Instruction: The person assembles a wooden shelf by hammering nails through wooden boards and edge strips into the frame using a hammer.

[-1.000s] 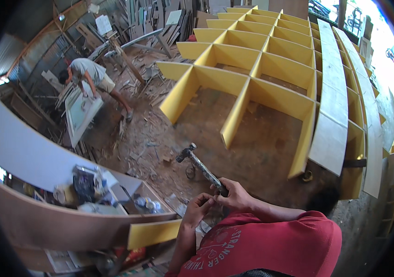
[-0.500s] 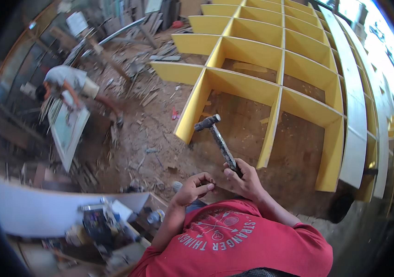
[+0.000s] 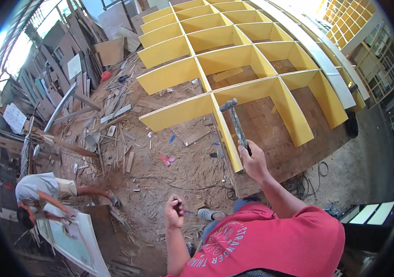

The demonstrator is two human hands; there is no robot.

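Note:
My right hand grips a hammer by the lower part of its handle. The worn metal head points up, in front of the yellow grid frame. Lower and to the left, my left hand is closed, well apart from the hammer. Something small and dark shows between its fingers, with a thin end sticking out to the right; its kind does not show. The yellow frame is made of crossing boards that form open compartments, and its nearest board ends stand close to the hammer.
Scraps and dust litter the floor, with a dark cable and a red plastic piece. At lower left a co-worker bends over a white-framed panel. Boards lean at the back left. Long pale planks lie along the frame's right side.
My view has swung, so the frame and co-worker sit elsewhere in it. My hands have moved apart: the left is lower, while the right still grips the hammer.

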